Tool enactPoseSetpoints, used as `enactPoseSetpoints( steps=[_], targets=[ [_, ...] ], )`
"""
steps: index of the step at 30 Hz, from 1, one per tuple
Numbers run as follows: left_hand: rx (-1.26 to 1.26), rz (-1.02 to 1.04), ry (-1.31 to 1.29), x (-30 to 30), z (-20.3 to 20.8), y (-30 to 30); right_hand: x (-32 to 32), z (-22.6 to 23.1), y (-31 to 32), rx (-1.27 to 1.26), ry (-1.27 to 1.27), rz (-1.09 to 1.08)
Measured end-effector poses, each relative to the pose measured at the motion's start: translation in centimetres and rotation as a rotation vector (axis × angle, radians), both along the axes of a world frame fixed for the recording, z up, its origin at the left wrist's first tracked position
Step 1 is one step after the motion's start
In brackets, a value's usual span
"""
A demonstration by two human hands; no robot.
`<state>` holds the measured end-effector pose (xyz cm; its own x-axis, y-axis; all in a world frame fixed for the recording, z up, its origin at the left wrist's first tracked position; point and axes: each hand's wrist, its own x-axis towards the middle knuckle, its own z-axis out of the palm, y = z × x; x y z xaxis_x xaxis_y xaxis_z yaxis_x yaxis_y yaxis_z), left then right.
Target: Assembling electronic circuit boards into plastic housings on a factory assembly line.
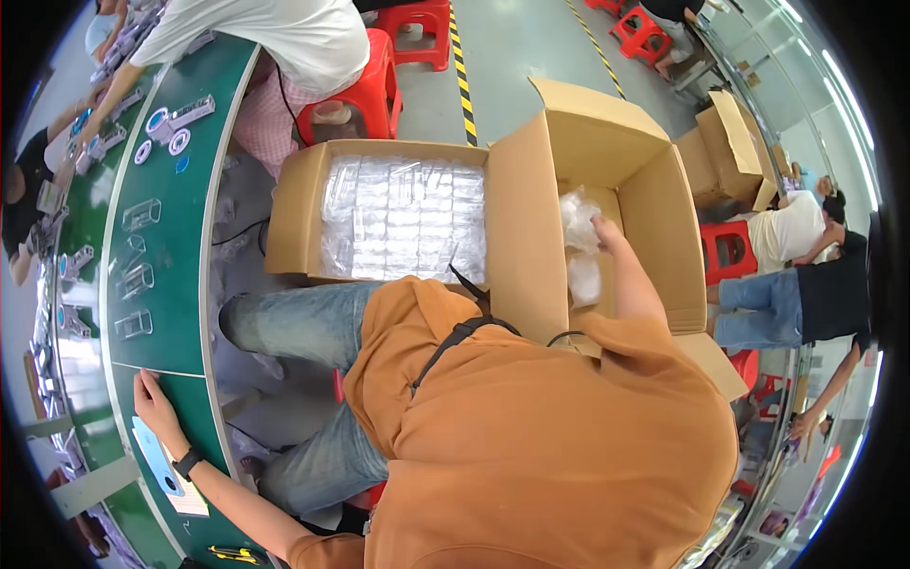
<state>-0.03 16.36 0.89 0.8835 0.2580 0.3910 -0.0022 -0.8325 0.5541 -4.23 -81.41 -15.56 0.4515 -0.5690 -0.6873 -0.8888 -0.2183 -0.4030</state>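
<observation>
My right hand (607,233) reaches into a tall open cardboard box (649,209). Its fingers are closed on a crumpled clear plastic bag (576,211), and what the bag contains is hard to make out. Below it in the same box lies another whitish plastic bag (584,282). My left hand (156,406) rests on the green worktable (175,256) with its fingers curled in and nothing visible in them. Just beside that hand are a light blue phone (157,457) and a sheet of paper under it.
A second open carton (296,209) holds rows of clear-wrapped pieces (403,213). On the table stand several clear plastic cases (138,279), a grey device (175,119) and a yellow cutter (235,554). A co-worker sits on a red stool (379,90); others work farther off.
</observation>
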Motion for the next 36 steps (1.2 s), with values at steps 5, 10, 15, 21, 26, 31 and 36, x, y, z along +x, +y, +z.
enactPoseSetpoints(
  steps=[5,10,15,21,26,31,36],
  targets=[
    [-0.017,-0.018,0.021,1.4,-1.0,-0.8,-0.5,1.2,-3.6,-0.305,-0.114,0.025],
    [-0.100,0.079,0.039,1.3,-3.3,0.4,1.2,1.8,-8.1,-0.059,0.078,0.149],
    [0.008,0.155,0.017,1.3,1.7,-4.6,12.2,15.2,7.9,-0.843,0.086,0.867],
    [-0.080,0.224,0.098,0.1,4.3,-4.7,19.3,30.0,45.6,0.214,-0.497,1.520],
    [0.047,0.161,0.248,0.1,5.6,-2.3,26.6,29.1,75.1,0.519,-1.141,1.949],
    [0.089,0.148,-0.188,0.4,4.4,-2.1,38.7,22.8,99.6,-0.258,-1.185,1.844],
    [-0.130,0.309,-0.384,0.4,4.5,-2.1,42.2,21.0,104.2,-0.135,-1.143,1.765]
  ],
)
